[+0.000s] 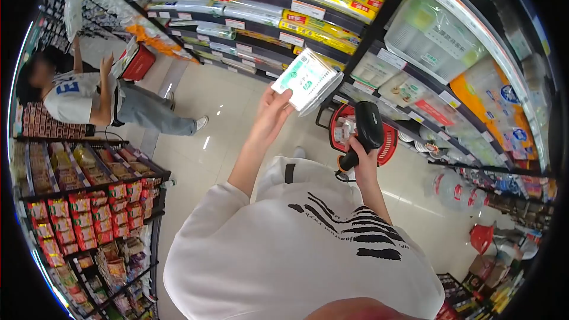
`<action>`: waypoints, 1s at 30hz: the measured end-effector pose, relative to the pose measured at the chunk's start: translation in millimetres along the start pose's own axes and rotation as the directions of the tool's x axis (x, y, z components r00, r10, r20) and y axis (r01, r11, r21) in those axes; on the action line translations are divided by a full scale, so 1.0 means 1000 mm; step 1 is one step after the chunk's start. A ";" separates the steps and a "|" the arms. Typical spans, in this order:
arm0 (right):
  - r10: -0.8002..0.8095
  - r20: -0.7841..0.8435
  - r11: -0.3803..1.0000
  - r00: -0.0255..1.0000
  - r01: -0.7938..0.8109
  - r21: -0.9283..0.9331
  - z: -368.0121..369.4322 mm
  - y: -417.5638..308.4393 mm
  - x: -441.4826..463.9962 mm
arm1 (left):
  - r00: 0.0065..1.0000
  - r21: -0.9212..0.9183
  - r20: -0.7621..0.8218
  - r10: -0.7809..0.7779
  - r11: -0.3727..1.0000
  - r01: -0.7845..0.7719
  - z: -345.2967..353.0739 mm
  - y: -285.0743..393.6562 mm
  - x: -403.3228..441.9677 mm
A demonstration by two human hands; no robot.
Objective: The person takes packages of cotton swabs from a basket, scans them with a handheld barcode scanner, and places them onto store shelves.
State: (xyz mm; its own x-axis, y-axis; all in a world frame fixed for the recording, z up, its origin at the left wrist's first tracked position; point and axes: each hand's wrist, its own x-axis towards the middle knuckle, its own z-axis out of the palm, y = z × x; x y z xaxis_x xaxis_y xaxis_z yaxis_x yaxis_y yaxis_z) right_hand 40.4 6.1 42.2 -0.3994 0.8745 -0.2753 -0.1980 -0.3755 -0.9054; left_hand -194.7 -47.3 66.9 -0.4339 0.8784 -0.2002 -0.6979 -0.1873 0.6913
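My left hand (277,109) grips a flat white package (305,80) with green print and a clear wrapper, its thumb on the near corner. The package is held up in front of the shelving, tilted. My right hand (362,153) is wrapped round the handle of a black barcode scanner (368,123), whose head points up and forward. Below the scanner, a red shopping basket (387,146) stands on the floor with packaged goods inside, partly hidden by the scanner and my hand.
Shelves (261,24) of rolled bags and yellow boxes run ahead. Plastic cups (432,41) fill the right shelving. Large water bottles (453,189) stand at right. A snack rack (89,213) is at left. Another person (89,98) stands far left near a second red basket (139,63).
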 end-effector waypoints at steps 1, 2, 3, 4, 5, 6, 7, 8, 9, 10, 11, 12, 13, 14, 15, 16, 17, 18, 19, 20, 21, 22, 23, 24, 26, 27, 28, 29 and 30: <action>0.023 -0.043 0.999 0.999 -0.021 0.027 -0.003 0.000 -0.005 | 1.000 0.002 0.011 -0.007 1.000 0.007 0.002 -0.003 0.000; 0.011 -0.046 0.999 0.999 -0.010 0.033 -0.004 0.000 -0.009 | 0.999 -0.009 0.039 -0.011 1.000 0.011 0.005 -0.005 0.001; 0.016 -0.083 0.999 0.996 -0.012 0.043 -0.006 0.000 -0.012 | 0.998 -0.019 0.065 -0.008 1.000 0.009 0.008 -0.005 0.004; 0.026 -0.115 0.999 0.993 -0.020 0.049 -0.008 0.001 -0.012 | 0.998 -0.017 0.068 0.004 1.000 -0.003 0.010 -0.004 0.007; -0.017 -0.094 0.999 0.995 0.021 0.042 -0.013 0.006 -0.012 | 0.996 -0.041 0.095 0.004 0.999 -0.001 0.012 -0.005 0.004; -0.004 -0.095 0.999 0.995 0.008 0.042 -0.013 0.008 -0.015 | 0.993 -0.066 0.116 -0.003 0.998 0.011 0.012 -0.008 -0.001; -0.002 -0.103 0.998 0.995 0.008 0.058 -0.013 0.008 -0.017 | 0.990 -0.045 0.139 -0.007 0.999 0.013 0.010 -0.011 -0.001; -0.007 -0.108 0.997 0.994 0.015 0.075 -0.012 0.006 -0.016 | 0.991 -0.049 0.132 -0.006 0.999 0.013 0.013 -0.014 0.000; -0.001 -0.106 0.997 0.994 0.010 0.083 -0.011 0.004 -0.017 | 0.991 -0.080 0.137 0.004 0.997 0.007 0.016 -0.018 -0.003; 0.010 -0.111 0.997 0.994 -0.001 0.082 -0.008 0.002 -0.018 | 0.990 -0.109 0.143 0.013 0.994 0.003 0.020 -0.020 -0.006; 0.003 -0.097 0.998 0.995 0.004 0.070 -0.005 -0.002 -0.019 | 0.989 -0.105 0.146 0.002 0.994 0.014 0.024 -0.021 -0.008; -0.005 -0.087 0.998 0.996 0.010 0.058 -0.006 -0.004 -0.020 | 0.989 -0.107 0.148 -0.016 0.994 0.032 0.025 -0.025 -0.010; -0.041 -0.032 0.998 0.999 0.043 0.048 -0.009 -0.004 -0.019 | 0.985 -0.095 0.174 -0.019 0.995 0.036 0.027 -0.029 -0.010; -0.041 -0.052 0.998 0.998 0.044 0.048 -0.009 -0.007 -0.020 | 0.979 -0.083 0.201 -0.021 0.996 0.039 0.029 -0.033 -0.010; -0.065 -0.073 0.998 0.995 0.066 0.020 -0.001 -0.016 -0.021 | 0.977 -0.082 0.209 -0.038 0.995 0.057 0.032 -0.036 -0.012; -0.086 -0.094 0.996 0.992 0.086 -0.010 0.005 -0.023 -0.022 | 0.974 -0.090 0.220 -0.059 0.993 0.080 0.038 -0.039 -0.016; -0.082 -0.115 0.997 0.990 0.081 -0.013 0.006 -0.025 -0.020 | 0.970 -0.100 0.229 -0.081 0.989 0.106 0.044 -0.042 -0.021; -0.153 -0.075 0.988 0.985 0.151 -0.025 0.006 -0.027 -0.018 | 0.967 -0.103 0.234 -0.103 0.986 0.130 0.048 -0.044 -0.021; -0.217 -0.034 0.976 0.976 0.216 -0.037 0.007 -0.032 -0.017 | 0.957 -0.088 0.265 -0.118 0.985 0.146 0.053 -0.046 -0.021; -0.267 -0.034 0.959 0.963 0.262 -0.113 0.013 -0.041 -0.018 | 0.947 -0.070 0.290 -0.138 0.984 0.165 0.055 -0.049 -0.025; -0.283 -0.051 0.950 0.958 0.273 -0.153 0.012 -0.042 -0.019 | 0.951 -0.071 0.259 -0.169 0.979 0.193 0.059 -0.052 -0.027; -0.308 -0.063 0.937 0.949 0.292 -0.190 0.013 -0.043 -0.017 | 0.947 -0.066 0.272 -0.173 0.978 0.198 0.060 -0.057 -0.026; -0.312 -0.077 0.937 0.947 0.294 -0.190 0.013 -0.043 -0.016 | 0.945 -0.029 0.271 -0.183 0.980 0.198 0.058 -0.066 -0.028; -0.329 -0.101 0.923 0.939 0.297 -0.246 0.013 -0.043 -0.014 | 0.943 0.006 0.269 -0.193 0.980 0.199 0.058 -0.071 -0.029; -0.343 -0.149 0.906 0.927 0.284 -0.314 0.009 -0.042 -0.017 | 0.940 0.140 0.289 -0.182 0.979 0.146 0.058 -0.079 -0.030; -0.322 -0.178 0.914 0.930 0.256 -0.316 0.007 -0.043 -0.018 | 0.937 0.268 0.314 -0.152 0.961 0.066 0.060 -0.081 -0.029; -0.308 -0.204 0.919 0.929 0.235 -0.317 0.005 -0.046 -0.019 | 0.927 0.264 0.336 -0.166 0.962 0.077 0.062 -0.082 -0.028; -0.327 -0.225 0.913 0.918 0.245 -0.325 0.003 -0.049 -0.019 | 0.920 0.352 0.336 -0.202 0.933 0.076 0.063 -0.079 -0.028; -0.317 -0.242 0.923 0.917 0.239 -0.301 0.000 -0.049 -0.018 | 0.914 0.437 0.331 -0.235 0.896 0.072 0.063 -0.077 -0.028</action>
State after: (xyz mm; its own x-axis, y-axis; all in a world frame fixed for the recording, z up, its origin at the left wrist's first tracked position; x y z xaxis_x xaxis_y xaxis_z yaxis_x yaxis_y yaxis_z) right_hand 57.1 8.3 91.9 -0.0867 0.9953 -0.0441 -0.0089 -0.0450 -0.9989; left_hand -93.4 -29.9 62.8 -0.0446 0.9923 -0.1155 -0.4075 0.0875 0.9090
